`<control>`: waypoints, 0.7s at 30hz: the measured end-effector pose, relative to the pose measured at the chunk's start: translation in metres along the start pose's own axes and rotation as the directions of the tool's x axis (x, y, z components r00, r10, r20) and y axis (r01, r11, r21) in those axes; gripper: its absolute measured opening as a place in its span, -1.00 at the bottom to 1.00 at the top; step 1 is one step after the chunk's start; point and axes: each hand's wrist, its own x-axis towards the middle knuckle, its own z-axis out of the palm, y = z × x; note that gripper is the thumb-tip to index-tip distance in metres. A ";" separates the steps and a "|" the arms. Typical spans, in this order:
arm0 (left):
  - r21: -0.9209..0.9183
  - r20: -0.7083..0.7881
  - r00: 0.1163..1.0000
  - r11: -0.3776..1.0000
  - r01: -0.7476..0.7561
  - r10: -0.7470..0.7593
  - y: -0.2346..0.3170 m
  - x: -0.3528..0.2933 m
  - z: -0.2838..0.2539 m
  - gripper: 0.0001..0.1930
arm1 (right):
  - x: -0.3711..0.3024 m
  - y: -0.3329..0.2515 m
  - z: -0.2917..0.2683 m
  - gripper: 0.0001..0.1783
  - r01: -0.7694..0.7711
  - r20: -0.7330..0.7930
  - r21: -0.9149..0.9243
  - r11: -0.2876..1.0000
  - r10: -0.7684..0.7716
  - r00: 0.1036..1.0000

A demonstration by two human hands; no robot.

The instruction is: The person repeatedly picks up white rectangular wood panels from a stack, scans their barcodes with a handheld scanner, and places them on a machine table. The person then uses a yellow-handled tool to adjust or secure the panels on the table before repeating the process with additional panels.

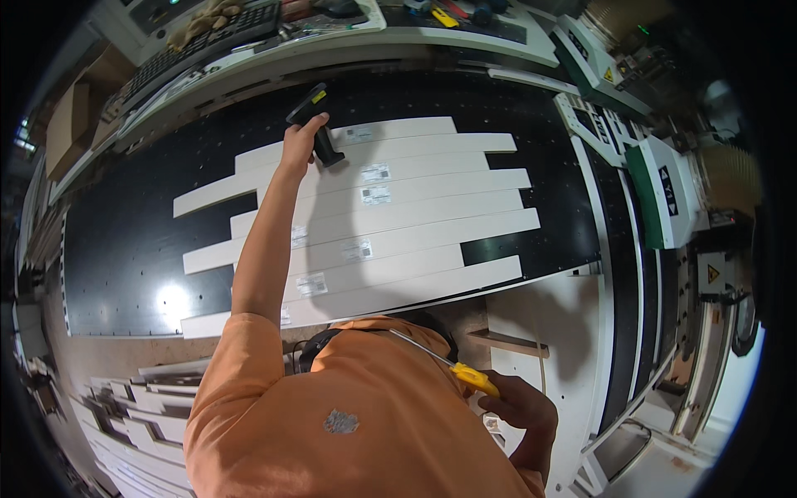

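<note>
My left hand [301, 143] reaches far forward with its fingers wrapped round a black handheld scanner [326, 149]. The scanner is over the far part of a row of long white boards [415, 199], which lie side by side with staggered ends. Several boards carry white printed labels [375, 173]. Close to my body on the right, my right hand [525, 402] is closed on a yellow-handled screwdriver [473, 378]. Its thin metal shaft points left and forward, across my orange shirt. Part of that hand's grip is turned out of sight.
The boards rest on a black perforated machine bed [116, 266]. Tools lie on a white ledge [365, 33] behind it. Green-and-white machine housings [664, 191] stand at right. More white boards [141, 415] are stacked at lower left, and cardboard boxes [70, 133] stand far left.
</note>
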 end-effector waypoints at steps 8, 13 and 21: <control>-0.376 0.042 0.999 0.926 -0.011 0.029 -0.039 0.023 0.057 -0.63 | 0.021 0.027 0.025 -0.63 -0.448 -0.819 0.167 0.878 0.377 0.434; -0.213 0.017 0.993 0.971 -0.112 0.118 -0.050 0.032 0.050 -0.60 | 0.039 0.037 0.008 -0.58 -0.197 -0.916 0.307 0.931 0.345 0.204; -0.164 0.067 0.989 0.979 -0.122 0.135 -0.040 0.022 0.045 -0.53 | 0.067 -0.020 -0.033 -0.63 0.099 -0.544 0.329 0.939 0.103 0.833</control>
